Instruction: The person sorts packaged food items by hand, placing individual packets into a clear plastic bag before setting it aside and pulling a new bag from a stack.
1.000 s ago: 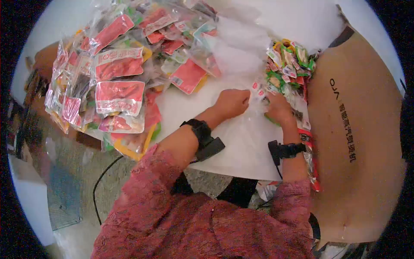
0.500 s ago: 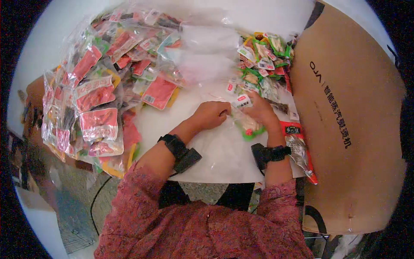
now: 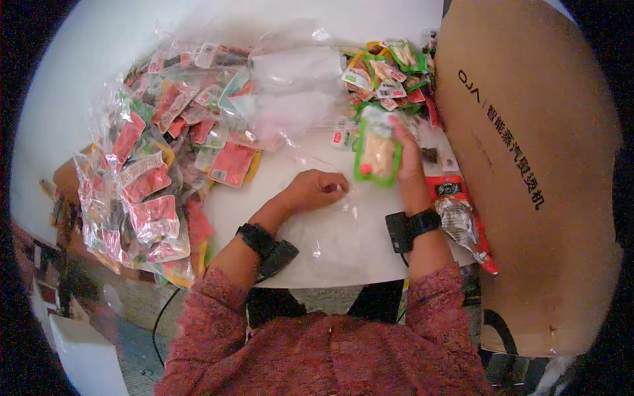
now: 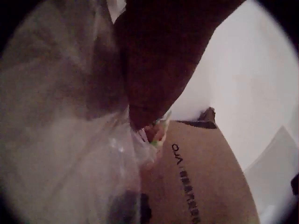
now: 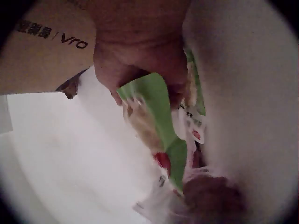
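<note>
My right hand (image 3: 409,155) holds a small green-edged snack packet (image 3: 378,155) with pale food and a red dot showing through its clear front. In the right wrist view the fingers grip one end of this packet (image 5: 152,116), its green back partly turned to the camera. To the left, my left hand (image 3: 316,190), fingers curled, pinches a clear plastic bag (image 3: 320,247) that spreads over the white table toward my body. The left wrist view shows the bag (image 4: 70,140) hanging from the dark, shadowed hand (image 4: 159,60).
Filled clear bags with red-labelled packets (image 3: 155,218) are heaped at the left. Loose snack packets (image 3: 386,76) pile up at the back right, and empty plastic bags (image 3: 297,86) lie at the back middle. A red-and-silver pouch (image 3: 459,211) lies beside the large cardboard box (image 3: 528,198) on the right.
My right hand has lifted the green-edged packet, which was lower and tilted beside the left hand, and it now shows upright. The left hand still pinches the bag. The head view has shifted.
</note>
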The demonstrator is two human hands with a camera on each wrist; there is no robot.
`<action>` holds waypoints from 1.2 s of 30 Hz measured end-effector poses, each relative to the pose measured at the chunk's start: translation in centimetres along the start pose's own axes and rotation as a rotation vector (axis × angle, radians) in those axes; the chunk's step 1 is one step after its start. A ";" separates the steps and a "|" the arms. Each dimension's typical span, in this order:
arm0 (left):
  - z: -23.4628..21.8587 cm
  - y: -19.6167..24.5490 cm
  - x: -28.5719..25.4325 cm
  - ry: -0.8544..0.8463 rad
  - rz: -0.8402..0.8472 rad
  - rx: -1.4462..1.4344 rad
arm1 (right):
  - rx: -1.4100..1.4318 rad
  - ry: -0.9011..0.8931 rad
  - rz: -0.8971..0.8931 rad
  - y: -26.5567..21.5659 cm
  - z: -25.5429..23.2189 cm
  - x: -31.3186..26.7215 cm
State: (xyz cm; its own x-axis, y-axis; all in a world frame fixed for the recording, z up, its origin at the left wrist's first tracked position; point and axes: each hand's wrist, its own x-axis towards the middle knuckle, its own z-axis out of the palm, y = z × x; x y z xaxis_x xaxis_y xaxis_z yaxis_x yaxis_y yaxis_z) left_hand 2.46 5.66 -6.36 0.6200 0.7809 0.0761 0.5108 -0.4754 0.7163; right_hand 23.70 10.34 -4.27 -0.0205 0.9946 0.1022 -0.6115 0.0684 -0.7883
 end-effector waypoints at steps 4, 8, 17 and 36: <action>0.4 2.1 0.4 -0.054 0.137 0.251 | 0.218 -0.007 0.002 -0.8 -3.0 1.9; 0.2 1.0 3.2 -0.016 0.114 0.411 | 0.102 -0.095 0.131 0.3 -1.0 0.7; 0.4 0.8 5.6 0.318 -0.040 -0.754 | -0.434 -0.191 -0.126 2.2 -0.4 1.0; 1.1 0.3 6.1 0.432 -0.196 -1.273 | -0.568 -0.139 0.003 3.3 -0.8 0.7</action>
State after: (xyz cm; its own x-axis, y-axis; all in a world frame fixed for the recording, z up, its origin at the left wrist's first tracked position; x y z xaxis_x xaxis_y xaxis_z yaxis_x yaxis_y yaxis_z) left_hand 7.05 9.82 -6.41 0.2463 0.9674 -0.0594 -0.4770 0.1743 0.8614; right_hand 22.30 11.33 -7.34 -0.1488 0.9777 0.1479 -0.0922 0.1352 -0.9865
